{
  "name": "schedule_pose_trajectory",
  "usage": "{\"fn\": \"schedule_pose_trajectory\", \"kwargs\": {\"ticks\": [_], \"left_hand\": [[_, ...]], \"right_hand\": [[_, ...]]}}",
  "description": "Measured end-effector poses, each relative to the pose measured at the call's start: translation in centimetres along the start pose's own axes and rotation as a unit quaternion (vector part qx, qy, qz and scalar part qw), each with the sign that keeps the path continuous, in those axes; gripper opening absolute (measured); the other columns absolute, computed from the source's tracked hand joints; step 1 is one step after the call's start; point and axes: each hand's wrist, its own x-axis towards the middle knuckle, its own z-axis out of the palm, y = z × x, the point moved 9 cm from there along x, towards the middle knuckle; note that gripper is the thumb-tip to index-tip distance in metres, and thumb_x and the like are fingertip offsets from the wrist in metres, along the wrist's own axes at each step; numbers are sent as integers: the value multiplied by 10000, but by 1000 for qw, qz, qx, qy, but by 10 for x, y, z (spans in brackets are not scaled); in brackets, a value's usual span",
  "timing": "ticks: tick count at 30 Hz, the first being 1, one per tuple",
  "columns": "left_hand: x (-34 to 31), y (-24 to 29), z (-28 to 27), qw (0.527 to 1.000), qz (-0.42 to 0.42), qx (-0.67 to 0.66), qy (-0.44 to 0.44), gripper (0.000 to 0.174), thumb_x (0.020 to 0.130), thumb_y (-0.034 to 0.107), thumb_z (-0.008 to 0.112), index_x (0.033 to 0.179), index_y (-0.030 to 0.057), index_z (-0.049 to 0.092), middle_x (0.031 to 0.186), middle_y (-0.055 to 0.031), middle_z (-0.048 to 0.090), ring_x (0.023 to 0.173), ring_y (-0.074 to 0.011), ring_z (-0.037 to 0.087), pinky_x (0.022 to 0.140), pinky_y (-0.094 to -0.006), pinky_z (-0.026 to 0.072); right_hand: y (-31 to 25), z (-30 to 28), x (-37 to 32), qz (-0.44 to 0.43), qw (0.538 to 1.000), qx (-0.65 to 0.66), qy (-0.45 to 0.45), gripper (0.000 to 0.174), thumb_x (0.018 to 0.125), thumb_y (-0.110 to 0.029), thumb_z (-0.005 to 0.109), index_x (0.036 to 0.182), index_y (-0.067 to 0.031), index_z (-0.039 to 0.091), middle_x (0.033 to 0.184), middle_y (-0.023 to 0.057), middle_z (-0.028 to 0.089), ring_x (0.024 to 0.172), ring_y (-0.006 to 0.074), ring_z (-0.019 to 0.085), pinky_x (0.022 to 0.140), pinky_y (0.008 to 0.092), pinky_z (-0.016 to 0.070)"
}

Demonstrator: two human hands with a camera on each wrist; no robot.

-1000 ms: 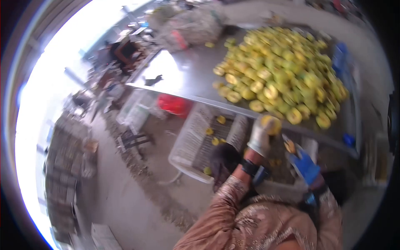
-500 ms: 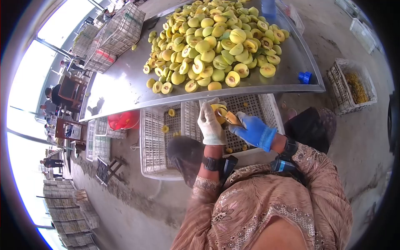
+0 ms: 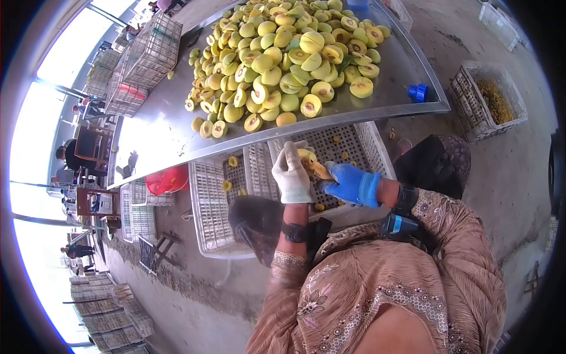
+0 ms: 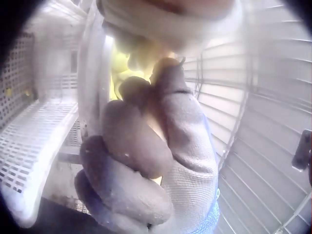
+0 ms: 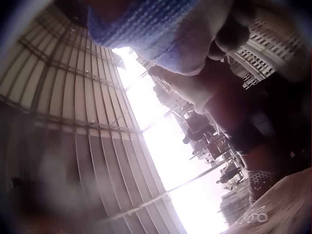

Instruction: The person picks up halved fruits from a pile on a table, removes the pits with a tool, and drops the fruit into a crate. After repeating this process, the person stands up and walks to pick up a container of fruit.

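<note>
In the head view, my white-gloved left hand (image 3: 291, 176) holds a yellow fruit half (image 3: 305, 154) below the near edge of the metal table. My blue-gloved right hand (image 3: 352, 184) grips a short tool with a tan handle (image 3: 321, 171), its working end up against the fruit. The tool's tip is hidden there. In the left wrist view, the right hand's grey-coated fingers (image 4: 131, 141) are curled round the handle, close below the left glove. A large heap of halved yellow-green fruit (image 3: 271, 76) with brown centres lies on the table.
Beneath my hands stand white plastic crates (image 3: 215, 206) with a few yellow pieces inside. The metal table's rim (image 3: 354, 121) runs just beyond my hands. A blue cap-like object (image 3: 418, 92) lies on the table's right; another crate (image 3: 460, 109) stands on the floor. A red bag (image 3: 167, 180) sits left.
The head view has swung round and steadied. Both hands, apart a second ago with the fruit in the left and the tool in the right, have come together at the fruit.
</note>
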Motion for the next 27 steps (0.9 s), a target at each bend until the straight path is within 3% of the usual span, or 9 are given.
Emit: {"fn": "schedule_pose_trajectory", "kwargs": {"ticks": [5,9,13,15,17,20,22,24,27], "left_hand": [[3,-13,13,995,-55,-52,-64,528,960,452,455,915,-38,647,790,-119,666,702,-143,606,666,-256,485],[2,-24,42,963,-96,-216,-130,593,954,548,363,983,4,598,857,-131,659,748,-164,603,676,-266,482],[12,-46,20,966,-168,-195,-16,601,936,584,368,1004,32,594,806,-101,647,637,-138,577,535,-231,456],[23,-41,-11,990,-117,-72,25,589,936,590,356,998,63,611,752,-56,633,513,-115,541,418,-212,402],[37,-41,-52,994,-85,-5,68,547,932,512,470,1045,-1,623,834,-58,622,719,-127,583,616,-231,484],[51,7,-122,976,10,107,189,444,921,439,536,1036,26,652,890,-88,646,762,-168,578,672,-308,492],[60,50,-150,836,25,504,216,398,898,393,568,1184,119,603,1157,-169,588,979,-317,589,844,-416,469],[61,77,-139,710,60,663,229,484,864,404,600,1278,159,535,1357,-156,436,1178,-354,473,945,-452,407],[95,76,-114,685,55,709,159,590,824,439,632,1334,186,474,1407,-136,373,1259,-336,388,967,-474,383]], "right_hand": [[7,20,-18,144,931,294,-163,260,919,-348,557,1023,-118,498,594,-40,437,380,49,341,330,213,264],[8,47,-29,122,747,575,-311,253,960,-387,469,952,-134,477,577,-81,334,389,18,267,334,180,214],[36,34,-19,103,736,624,-243,291,923,-406,542,960,-121,498,531,-49,379,357,44,309,328,209,236],[72,24,-11,91,861,456,-204,282,918,-396,545,949,-119,501,539,-35,410,361,64,346,329,225,260],[122,21,5,210,955,143,-154,282,893,-390,569,899,-112,521,563,-7,477,375,112,416,331,273,304],[129,10,-1,262,943,192,-78,313,861,-374,617,855,-63,580,629,9,546,429,117,479,388,281,364],[138,14,5,227,964,106,-92,332,851,-403,621,906,-78,588,618,7,549,434,123,496,394,275,380],[148,24,25,133,986,-46,-92,342,854,-432,618,962,-109,588,581,2,529,401,123,467,367,276,360],[115,12,8,198,950,235,-49,320,856,-411,620,948,-106,587,585,8,546,411,118,480,375,278,378]]}}
